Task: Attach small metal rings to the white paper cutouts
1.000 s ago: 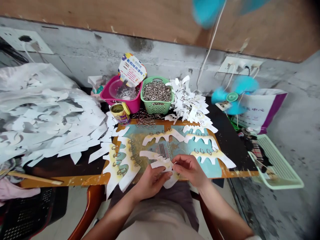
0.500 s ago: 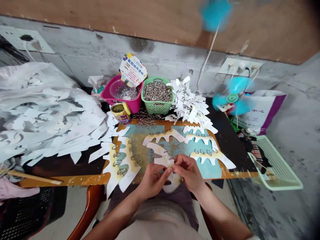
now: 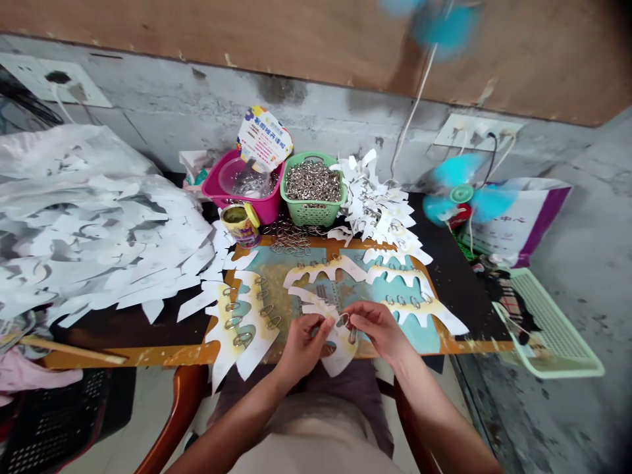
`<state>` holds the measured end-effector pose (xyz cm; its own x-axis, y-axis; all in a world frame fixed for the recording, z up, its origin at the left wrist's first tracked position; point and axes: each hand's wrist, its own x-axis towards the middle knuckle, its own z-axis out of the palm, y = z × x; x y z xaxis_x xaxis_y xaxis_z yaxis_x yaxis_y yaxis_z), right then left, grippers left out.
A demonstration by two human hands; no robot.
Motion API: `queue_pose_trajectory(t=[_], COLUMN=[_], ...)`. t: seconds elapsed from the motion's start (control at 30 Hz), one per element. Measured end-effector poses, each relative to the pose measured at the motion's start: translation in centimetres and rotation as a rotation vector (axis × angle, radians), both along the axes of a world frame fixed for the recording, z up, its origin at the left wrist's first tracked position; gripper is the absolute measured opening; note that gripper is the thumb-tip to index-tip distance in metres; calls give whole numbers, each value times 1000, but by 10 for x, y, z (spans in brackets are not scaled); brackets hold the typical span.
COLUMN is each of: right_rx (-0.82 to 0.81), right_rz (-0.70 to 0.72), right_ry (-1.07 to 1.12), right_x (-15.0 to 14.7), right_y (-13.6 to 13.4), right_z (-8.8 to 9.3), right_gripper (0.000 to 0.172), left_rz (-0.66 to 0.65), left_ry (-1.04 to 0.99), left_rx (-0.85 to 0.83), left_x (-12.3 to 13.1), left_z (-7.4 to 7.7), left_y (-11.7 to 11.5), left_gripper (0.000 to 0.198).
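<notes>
Fingers (image 3: pixel 316 326) on paper cutout (image 3: pixel 340 347); Chinese-lettered card (image 3: pixel 264 138) beyond

Counted at the worktable: one pink plastic basket (image 3: pixel 211 189), one green plastic basket (image 3: pixel 311 214), one yellow tin can (image 3: pixel 240 224), one turquoise desk fan (image 3: pixel 461 194) and one pale green mesh tray (image 3: pixel 555 329). One white paper cut-out (image 3: pixel 340 349) is held by two hands, the left hand (image 3: pixel 303 339) and the right hand (image 3: pixel 378 329).
</notes>
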<state>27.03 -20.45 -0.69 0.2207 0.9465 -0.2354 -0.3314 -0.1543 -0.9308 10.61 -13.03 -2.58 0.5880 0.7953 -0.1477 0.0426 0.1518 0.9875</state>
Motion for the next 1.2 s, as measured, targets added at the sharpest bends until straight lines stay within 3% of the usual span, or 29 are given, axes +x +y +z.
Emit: queue_pose_trajectory(t=[0.13, 0.23, 0.37, 0.57, 0.7, 0.93, 1.2], right_rx=[0, 0, -6, 43, 28, 39, 93], right_rz=[-66, -117, -137, -116, -170, -324, -291], right_ry=[-123, -179, -232, -175, -325, -504, -531], right_x=[1, 0, -1, 4, 0, -14, -14], right_y=[-2, -1, 0, -10, -20, -28, -36], right_z=[-3, -4, -2, -6, -14, -17, -17], right_gripper=[23, 23, 27, 37, 18, 14, 15], left_rz=[-14, -38, -106, -30, 13, 147, 172], left_ry=[-103, -228, -199, -188, -193, -263, -202], left_rx=[-365, -455, -434, -385, -436, -455, -379], left_x=[2, 1, 2, 7, 11, 19, 18], left_z=[-11, -19, -20, -16, -21, -18, -18], left_y=[-6, -14, -22, -23, -27, -34, -37], left_gripper=[53, 62, 45, 28, 26, 25, 29])
